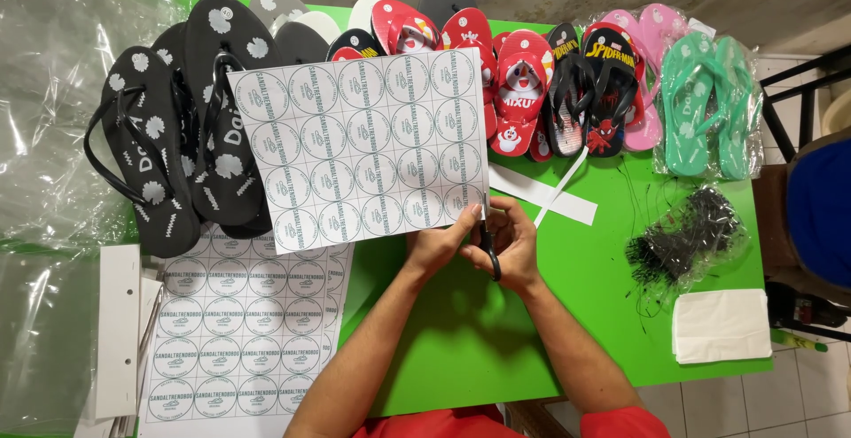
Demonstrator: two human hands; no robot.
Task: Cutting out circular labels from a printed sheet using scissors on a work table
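Right, I'm mid-cut, by my read: the white printed sheet of round labels [359, 150] is held up over the green surface [461, 332], its lower right corner at six o'clock from the row of flip-flops [523, 92]. My left hand [439, 247] pinches that bottom edge, fingers clenched on paper. My right hand [514, 243] is closed through the black-handled scissors [487, 243], blades at the sheet's edge, how far apart I cannot tell. Next, I judge, calls for a straight run upward between label columns. White trimmed strips [541, 194] lie at two o'clock.
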